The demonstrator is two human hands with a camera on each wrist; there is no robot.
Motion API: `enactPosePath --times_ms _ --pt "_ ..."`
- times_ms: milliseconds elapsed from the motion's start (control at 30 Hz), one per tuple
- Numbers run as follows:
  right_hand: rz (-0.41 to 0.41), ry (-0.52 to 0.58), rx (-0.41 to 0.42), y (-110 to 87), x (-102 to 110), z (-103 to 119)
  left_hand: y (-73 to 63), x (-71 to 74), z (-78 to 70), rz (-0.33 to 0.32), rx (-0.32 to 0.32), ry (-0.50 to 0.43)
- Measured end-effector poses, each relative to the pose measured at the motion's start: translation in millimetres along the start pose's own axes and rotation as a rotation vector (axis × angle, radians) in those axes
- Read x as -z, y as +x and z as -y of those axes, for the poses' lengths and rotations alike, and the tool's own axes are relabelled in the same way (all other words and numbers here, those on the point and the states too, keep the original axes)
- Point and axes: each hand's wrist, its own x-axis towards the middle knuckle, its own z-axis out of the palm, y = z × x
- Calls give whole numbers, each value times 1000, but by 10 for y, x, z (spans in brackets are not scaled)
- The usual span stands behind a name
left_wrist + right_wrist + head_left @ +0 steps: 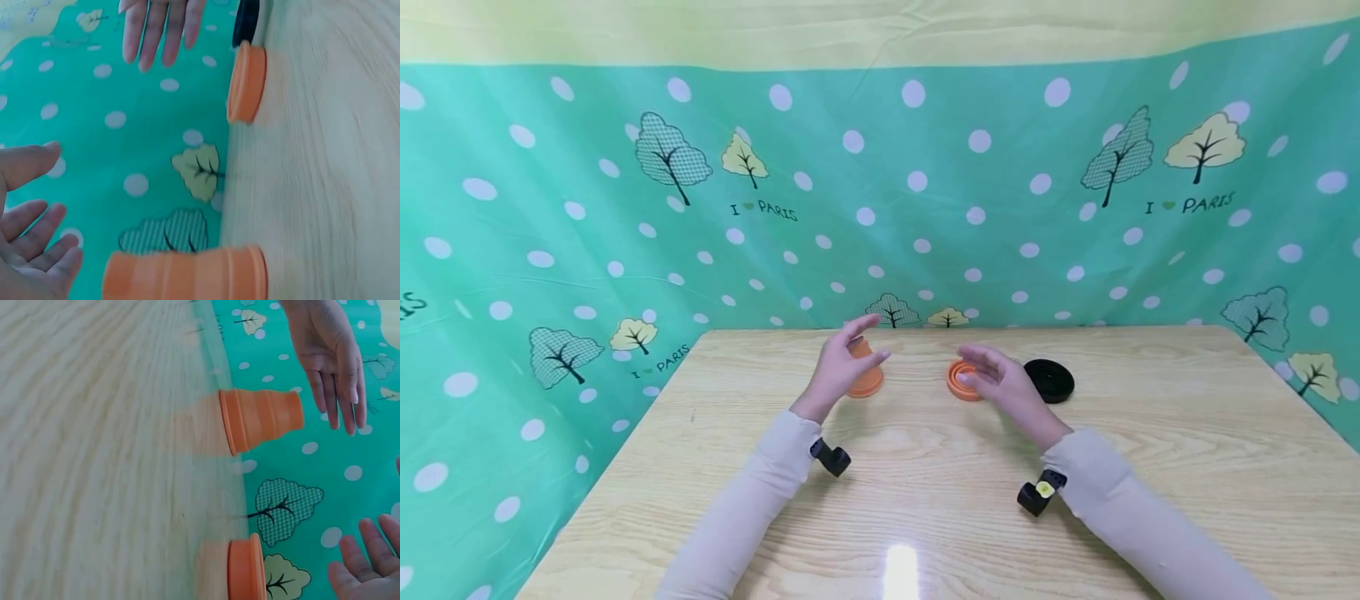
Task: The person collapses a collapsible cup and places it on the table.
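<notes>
On the left, an orange collapsible cup (867, 383) stands drawn out to full height, wide rim down on the table. My left hand (842, 369) hovers right by it, partly covering it in the head view, fingers spread and holding nothing. To the right lies a second orange collapsible cup (956, 381), pressed flat into rings, its open side up. Above it hangs my right hand (1011, 390), fingers extended and loosely bent, also holding nothing. Both wrist views show the tall cup (262, 420) and the flat cup (249, 84) apart from the hands.
A round black flat dish-like piece (1051, 381) lies just right of the flat cup, partly behind my right hand. The pale wooden table (917, 475) ends at a green dotted cloth (917, 208) hung behind and along the sides.
</notes>
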Motion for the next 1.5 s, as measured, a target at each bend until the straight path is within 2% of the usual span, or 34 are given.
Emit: enactPosePath --times_ms 167,300,633,700,733,867,967,1200,1500 --pt "22 6 -49 2 -70 -18 -13 105 108 -58 37 -9" --pt "27 -18 -63 25 -130 -51 -19 160 197 -68 55 0" --pt "30 -45 -49 52 -239 -81 -8 225 400 -28 185 -40" --pt "35 -51 -47 63 -256 -94 -3 227 363 -16 217 -46" --pt "38 -50 -49 69 -265 -101 -10 228 327 -8 224 -48" --pt "51 -45 -66 82 -299 -122 -1 213 383 -25 231 -58" --pt "55 -45 -82 88 -310 -131 18 194 500 -55 215 -60" --pt "60 -40 -102 109 -320 -149 2 174 407 -54 225 -102" --pt "39 -49 -139 132 -305 -144 -63 3 160 22 113 -123"
